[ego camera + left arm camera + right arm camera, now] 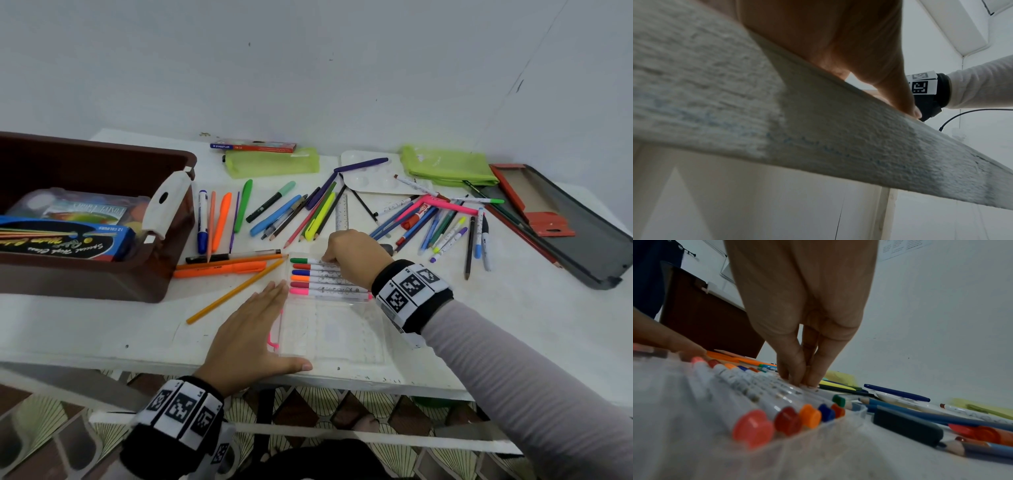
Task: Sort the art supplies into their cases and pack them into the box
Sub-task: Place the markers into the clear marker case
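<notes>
A clear plastic case [329, 329] lies open near the table's front edge. Several white markers [322, 279] with coloured caps lie side by side in its far half. My right hand [330, 258] reaches down on the farthest one, the green marker [301, 260]. In the right wrist view its thumb and fingertips [803, 382] meet on that marker's barrel, whose green end cap [839, 400] shows. My left hand [267, 318] lies flat and open on the table against the case's left edge, thumb along the front. The left wrist view shows only the palm [869, 65] above the table edge [818, 129].
A brown box [164, 274] at the left holds a blue colour box [68, 240]. Loose pens and pencils [291, 212] spread behind the case and to the right [438, 222]. At the back lie two green pouches [274, 164], [445, 168] and a palette [373, 178], with an open tin [582, 240] at the far right.
</notes>
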